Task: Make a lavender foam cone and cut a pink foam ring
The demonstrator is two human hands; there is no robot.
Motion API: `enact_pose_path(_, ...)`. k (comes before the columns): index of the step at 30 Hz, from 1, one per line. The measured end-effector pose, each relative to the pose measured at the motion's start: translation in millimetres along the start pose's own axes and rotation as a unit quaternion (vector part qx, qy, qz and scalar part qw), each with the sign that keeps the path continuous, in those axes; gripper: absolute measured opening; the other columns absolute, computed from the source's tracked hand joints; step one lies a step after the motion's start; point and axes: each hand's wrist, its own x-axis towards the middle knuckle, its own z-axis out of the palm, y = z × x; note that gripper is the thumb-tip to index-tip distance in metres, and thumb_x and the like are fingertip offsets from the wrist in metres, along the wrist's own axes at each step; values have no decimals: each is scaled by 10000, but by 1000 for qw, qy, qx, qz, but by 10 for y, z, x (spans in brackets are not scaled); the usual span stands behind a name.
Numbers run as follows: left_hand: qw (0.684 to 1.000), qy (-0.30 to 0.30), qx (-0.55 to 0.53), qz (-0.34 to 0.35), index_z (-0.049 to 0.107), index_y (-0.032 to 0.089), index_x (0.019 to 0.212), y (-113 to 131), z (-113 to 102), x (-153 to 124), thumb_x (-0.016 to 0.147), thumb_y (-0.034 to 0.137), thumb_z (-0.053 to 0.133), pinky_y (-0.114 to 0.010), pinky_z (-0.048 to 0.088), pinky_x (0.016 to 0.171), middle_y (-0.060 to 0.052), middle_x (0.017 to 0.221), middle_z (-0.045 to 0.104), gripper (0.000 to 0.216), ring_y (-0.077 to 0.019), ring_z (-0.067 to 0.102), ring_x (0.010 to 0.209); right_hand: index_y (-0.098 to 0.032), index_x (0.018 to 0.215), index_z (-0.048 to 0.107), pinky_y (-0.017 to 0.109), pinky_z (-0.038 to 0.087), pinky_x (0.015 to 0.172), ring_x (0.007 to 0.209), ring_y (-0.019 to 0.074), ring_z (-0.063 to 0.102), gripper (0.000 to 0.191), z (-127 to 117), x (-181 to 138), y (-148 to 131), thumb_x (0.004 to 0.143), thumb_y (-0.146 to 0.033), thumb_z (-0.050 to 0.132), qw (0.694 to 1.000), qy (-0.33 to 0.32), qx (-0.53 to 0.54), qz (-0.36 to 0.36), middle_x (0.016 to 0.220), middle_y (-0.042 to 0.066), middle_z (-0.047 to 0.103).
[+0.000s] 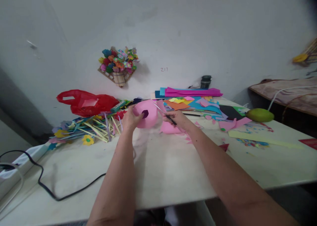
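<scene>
In the head view, my left hand (131,118) is closed on the left side of a sheet of pink paper (149,107) with a rounded outline, held above the table. A small dark purple piece (145,113) lies against the sheet beside my left thumb; I cannot tell whether it is stuck on. Scissors (170,119) with black handles are gripped in my right hand (180,119), their blades meeting the sheet's right edge. Below the scissors, a loose pink paper piece (170,128) rests on the table, with small pink scraps around it.
Paper flowers and strips (99,128) are piled at left, before a red plastic bag (91,104). Coloured paper sheets (195,104) and a green fruit (260,115) lie at right. A black cable (58,198) crosses the table's left side from a power strip (27,160).
</scene>
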Motion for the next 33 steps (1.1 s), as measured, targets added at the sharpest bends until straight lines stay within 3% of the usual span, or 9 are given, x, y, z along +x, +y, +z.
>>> enact_pose_path(4, 999, 25, -4, 22, 506, 279, 1328, 0, -8, -7, 733, 451, 651, -414, 480, 878, -76, 1173, 659, 635, -312, 615, 1076, -123, 796, 660, 187, 293, 343, 402, 57, 371, 318, 29, -46, -53, 584, -349, 733, 1000, -4, -4, 0, 488, -67, 468)
enact_pose_path(15, 997, 7, -4, 79, 539, 283, 1305, 25, 18, -32, 723, 437, 667, -356, 486, 854, -51, 1126, 681, 616, -269, 635, 1026, -168, 651, 563, 192, 280, 334, 388, 58, 351, 260, 19, -52, -47, 637, -384, 706, 999, -26, -20, -22, 456, -72, 429)
enact_pose_path(28, 997, 6, -6, 72, 552, 274, 1300, 47, -17, -53, 719, 433, 684, -381, 485, 865, -64, 1132, 681, 617, -287, 633, 1027, -162, 717, 638, 202, 303, 341, 381, 61, 323, 198, 62, -50, -81, 649, -344, 680, 999, 0, -39, -20, 449, -82, 391)
enact_pose_path(33, 996, -5, -10, 94, 562, 301, 1290, 50, -29, -66, 717, 419, 686, -358, 480, 877, -36, 1143, 681, 598, -268, 627, 1047, -165, 676, 628, 203, 317, 352, 371, 66, 367, 196, 25, -29, -43, 647, -356, 668, 998, -21, -45, -28, 457, -63, 438)
